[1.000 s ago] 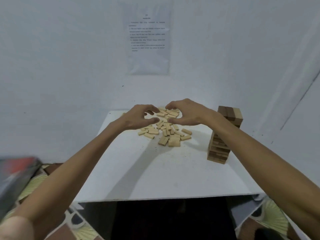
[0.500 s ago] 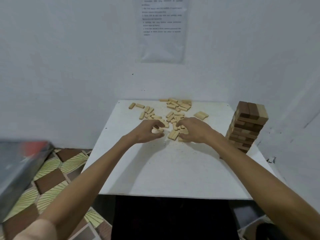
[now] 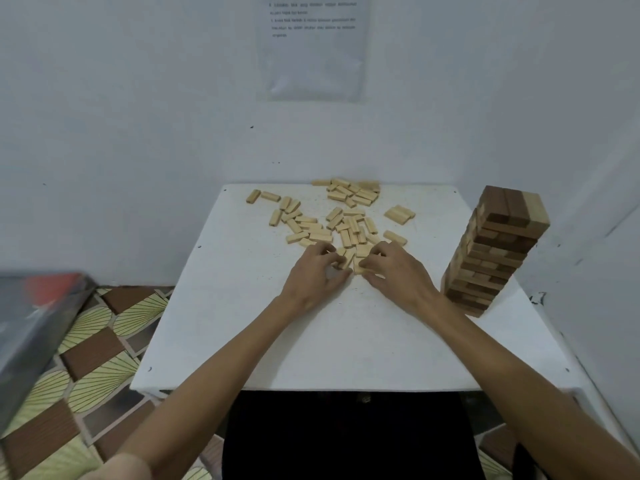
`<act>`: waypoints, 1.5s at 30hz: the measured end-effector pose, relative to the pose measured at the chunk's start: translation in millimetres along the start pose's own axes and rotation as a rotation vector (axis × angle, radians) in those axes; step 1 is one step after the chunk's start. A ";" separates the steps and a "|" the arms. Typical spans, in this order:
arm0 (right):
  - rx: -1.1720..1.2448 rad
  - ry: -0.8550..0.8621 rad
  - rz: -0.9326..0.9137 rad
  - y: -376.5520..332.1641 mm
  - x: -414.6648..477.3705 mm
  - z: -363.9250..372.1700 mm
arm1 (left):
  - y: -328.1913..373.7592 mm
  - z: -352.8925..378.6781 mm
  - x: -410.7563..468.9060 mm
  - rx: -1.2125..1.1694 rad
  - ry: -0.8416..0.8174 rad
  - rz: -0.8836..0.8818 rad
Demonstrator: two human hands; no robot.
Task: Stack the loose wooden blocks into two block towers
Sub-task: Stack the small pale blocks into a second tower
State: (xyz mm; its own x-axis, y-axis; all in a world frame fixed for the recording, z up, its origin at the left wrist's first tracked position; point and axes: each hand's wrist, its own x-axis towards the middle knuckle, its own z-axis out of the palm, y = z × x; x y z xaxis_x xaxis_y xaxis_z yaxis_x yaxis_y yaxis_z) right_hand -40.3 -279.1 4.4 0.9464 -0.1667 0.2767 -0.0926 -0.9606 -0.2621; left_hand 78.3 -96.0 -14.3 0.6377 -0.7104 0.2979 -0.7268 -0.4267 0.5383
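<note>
White table (image 3: 346, 341), one tower (image 3: 498, 251) done: I see left hand (image 3: 317, 273) and right hand (image 3: 396, 271) drawn nearer, both gripping blocks (image 3: 353, 258) to start the second.

**COLOUR AND PATTERN FINDINGS**

Square table top (image 3: 346, 341): plain white, with fine pale specks on its far half.

Loose rectangular wooden blocks (image 3: 349, 230): uniform pale tan, unmarked. Those at the fingertips of my left hand (image 3: 313, 277) and right hand (image 3: 398, 277) match.

Stacked wooden block tower (image 3: 498, 251): dark brown and pale tan pieces mixed irregularly. I note two dark pieces and one pale in the top layer.

Patterned floor covering (image 3: 104, 341): ribbed brown rectangles alternate with pale yellow fan shapes lined in black.

Wall (image 3: 138, 98): flat bluish white.

Posted paper sheet (image 3: 311, 64): white, with dark print.

Blurred object at my left (image 3: 34, 313): grey, with a red patch.
</note>
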 end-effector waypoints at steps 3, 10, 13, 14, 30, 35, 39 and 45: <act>0.018 0.061 -0.009 -0.2 -9.2 6.5 | 3.9 9.7 -3.6 -0.004 0.072 -0.064; 0.089 0.099 -0.016 -2.3 -23.5 7.5 | 6.8 11.3 -9.8 -0.026 0.129 -0.121; 0.094 0.093 -0.027 -3.1 -31.4 9.2 | 2.9 4.4 -20.1 -0.026 0.132 -0.145; 0.094 0.091 -0.026 -3.8 -33.0 10.0 | 2.0 1.7 -24.2 -0.025 0.137 -0.151; 0.292 -0.066 -0.147 -60.8 -52.7 18.9 | -12.4 -35.5 -85.8 -0.151 0.134 -0.061; 0.394 -0.081 -0.083 -69.8 -52.3 18.0 | -18.5 -46.3 -94.4 -0.148 0.024 -0.012; 0.387 -0.121 -0.030 -71.5 -48.7 9.4 | -15.8 -52.4 -99.2 -0.105 -0.079 -0.028; 0.251 -0.344 0.022 -69.5 -35.3 -1.2 | -6.1 -57.7 -98.9 0.230 -0.195 -0.114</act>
State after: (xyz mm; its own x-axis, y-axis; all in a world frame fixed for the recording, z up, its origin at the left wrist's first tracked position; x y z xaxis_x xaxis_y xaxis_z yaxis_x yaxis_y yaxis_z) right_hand -67.6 -206.7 13.9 0.9971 -0.0617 -0.0446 -0.0757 -0.8667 -0.4930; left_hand 34.4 9.1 -1.5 0.6732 -0.7353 0.0777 -0.7065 -0.6087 0.3610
